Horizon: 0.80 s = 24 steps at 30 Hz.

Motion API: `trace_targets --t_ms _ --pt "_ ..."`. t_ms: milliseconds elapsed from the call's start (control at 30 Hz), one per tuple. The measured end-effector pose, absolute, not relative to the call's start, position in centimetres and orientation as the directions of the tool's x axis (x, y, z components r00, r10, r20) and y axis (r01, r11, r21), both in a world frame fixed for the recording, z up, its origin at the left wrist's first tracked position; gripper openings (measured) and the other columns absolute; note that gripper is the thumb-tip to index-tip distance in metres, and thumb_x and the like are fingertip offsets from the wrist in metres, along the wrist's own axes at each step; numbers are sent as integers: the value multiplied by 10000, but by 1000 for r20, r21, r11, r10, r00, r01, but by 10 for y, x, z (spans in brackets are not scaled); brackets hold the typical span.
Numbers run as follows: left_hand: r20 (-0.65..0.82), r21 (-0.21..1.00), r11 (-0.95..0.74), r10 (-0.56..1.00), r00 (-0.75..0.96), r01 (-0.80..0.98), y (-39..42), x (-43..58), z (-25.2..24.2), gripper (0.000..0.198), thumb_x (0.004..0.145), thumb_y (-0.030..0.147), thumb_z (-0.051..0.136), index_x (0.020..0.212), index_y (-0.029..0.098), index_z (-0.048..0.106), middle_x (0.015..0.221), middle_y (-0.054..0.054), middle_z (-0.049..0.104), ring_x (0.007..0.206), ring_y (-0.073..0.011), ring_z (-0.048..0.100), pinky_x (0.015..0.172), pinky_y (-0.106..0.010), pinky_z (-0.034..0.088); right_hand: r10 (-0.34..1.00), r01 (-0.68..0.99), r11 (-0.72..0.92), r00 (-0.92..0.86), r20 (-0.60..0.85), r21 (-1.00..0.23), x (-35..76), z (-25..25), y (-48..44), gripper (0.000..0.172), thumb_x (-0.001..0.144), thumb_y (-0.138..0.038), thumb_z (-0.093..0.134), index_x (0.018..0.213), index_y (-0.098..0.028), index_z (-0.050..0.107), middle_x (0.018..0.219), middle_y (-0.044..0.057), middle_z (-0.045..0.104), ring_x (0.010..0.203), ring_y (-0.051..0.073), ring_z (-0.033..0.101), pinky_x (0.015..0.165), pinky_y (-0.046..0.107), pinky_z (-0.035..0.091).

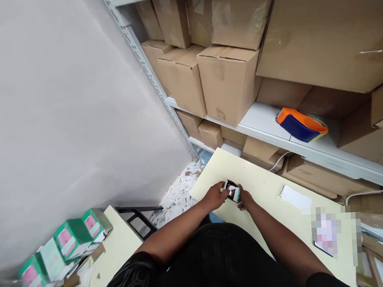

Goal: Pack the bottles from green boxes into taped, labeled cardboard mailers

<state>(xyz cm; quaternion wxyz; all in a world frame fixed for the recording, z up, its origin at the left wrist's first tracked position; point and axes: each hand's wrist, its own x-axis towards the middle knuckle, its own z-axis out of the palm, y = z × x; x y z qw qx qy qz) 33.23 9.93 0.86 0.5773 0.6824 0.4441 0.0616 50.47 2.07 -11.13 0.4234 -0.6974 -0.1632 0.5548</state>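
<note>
Between my two hands is a small dark box [231,191] with a white panel and a pale green edge, held over the cream table. My left hand [217,196] grips its left side, with the thumb across the near face. On the opposite side my right hand [244,198] has its fingers closed around the right edge. The print on the box is too small to read, and the fingers hide part of its sides.
White paper sheets [295,196] and a pixelated item [326,235] lie on the cream table [254,174]. Behind rises a shelf with cardboard boxes [227,81] and an orange-and-blue holder [301,124]. Green-and-pink boxes [72,237] stand at left; paper shreds [178,195] cover the floor.
</note>
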Motion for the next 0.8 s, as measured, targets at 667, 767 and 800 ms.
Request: trace_targets --t_ms 667,767,800 --pt "-56 760 -614 265 963 214 170 344 -1 200 789 230 719 988 212 735 994 -134 643 1012 -333 610 964 -444 494 480 35 -565 826 -294 -824 445 -41 -4 458 882 -461 492 1256 -248 647 1117 50 746 1036 284 670 938 412 530" --pt "-164 633 -715 250 954 297 160 360 2 408 736 366 796 1100 194 729 1017 -148 654 934 -335 637 868 -451 527 537 67 -528 799 -271 -847 445 -47 -14 464 881 -454 493 1269 -243 637 1130 50 744 1066 282 672 964 421 526" --pt "-206 568 -763 232 951 309 156 365 3 466 717 416 811 1115 188 726 1050 -157 654 952 -344 639 856 -453 530 570 87 -504 781 -256 -859 445 -49 -17 464 886 -442 486 1278 -239 629 1161 55 737 1102 282 666 990 429 517"
